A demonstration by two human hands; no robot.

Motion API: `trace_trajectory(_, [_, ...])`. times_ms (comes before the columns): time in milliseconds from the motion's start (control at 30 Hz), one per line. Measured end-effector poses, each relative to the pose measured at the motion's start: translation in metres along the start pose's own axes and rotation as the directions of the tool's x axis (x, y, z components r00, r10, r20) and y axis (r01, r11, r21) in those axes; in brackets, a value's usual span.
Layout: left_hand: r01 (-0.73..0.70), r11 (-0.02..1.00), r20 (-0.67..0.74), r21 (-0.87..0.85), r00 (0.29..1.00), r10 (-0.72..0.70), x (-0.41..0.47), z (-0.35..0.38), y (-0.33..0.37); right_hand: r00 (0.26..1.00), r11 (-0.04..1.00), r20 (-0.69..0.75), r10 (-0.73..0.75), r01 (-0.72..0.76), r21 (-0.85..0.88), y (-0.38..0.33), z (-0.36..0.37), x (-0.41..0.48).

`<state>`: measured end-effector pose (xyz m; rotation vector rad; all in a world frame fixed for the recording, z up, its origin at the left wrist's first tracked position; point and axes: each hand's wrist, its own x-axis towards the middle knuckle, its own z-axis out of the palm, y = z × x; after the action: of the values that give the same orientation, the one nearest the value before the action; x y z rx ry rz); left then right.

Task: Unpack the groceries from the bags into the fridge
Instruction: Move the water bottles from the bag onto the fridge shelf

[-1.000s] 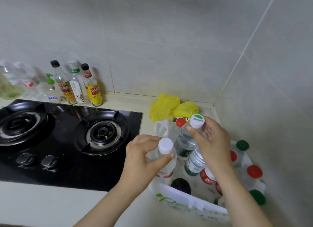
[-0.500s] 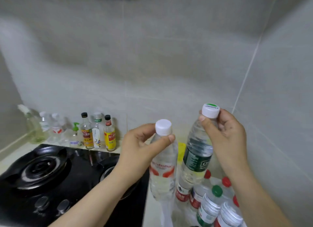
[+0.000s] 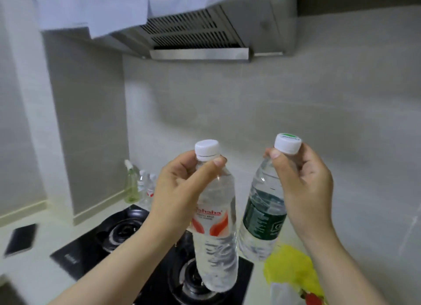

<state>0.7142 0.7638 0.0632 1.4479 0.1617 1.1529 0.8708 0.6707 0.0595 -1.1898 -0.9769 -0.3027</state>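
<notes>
Here, above the hob [image 3: 145, 243], two water bottles hang by their necks. The left hand [image 3: 182, 188] pinches the red-label bottle [image 3: 215, 225] just under its white cap, over the hob's near burner. The right hand [image 3: 303, 188] grips the green-label bottle [image 3: 262, 216] at the cap, right of the hob, above a yellow bag [image 3: 293, 268]. Behind the hob stand small bottles [image 3: 142, 186] by the wall; high over it, the hood [image 3: 198, 36].

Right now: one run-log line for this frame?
phase: carry | left hand: red-label water bottle by neck | right hand: green-label water bottle by neck | fridge: unseen
</notes>
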Motion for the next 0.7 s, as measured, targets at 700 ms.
trace_trajectory(700, [-0.005,0.869,-0.564,0.496,0.759,0.326,-0.109,-0.140,0.125,0.862,0.760,0.465,-0.203,-0.161,0.629,-0.093,0.207,-0.073])
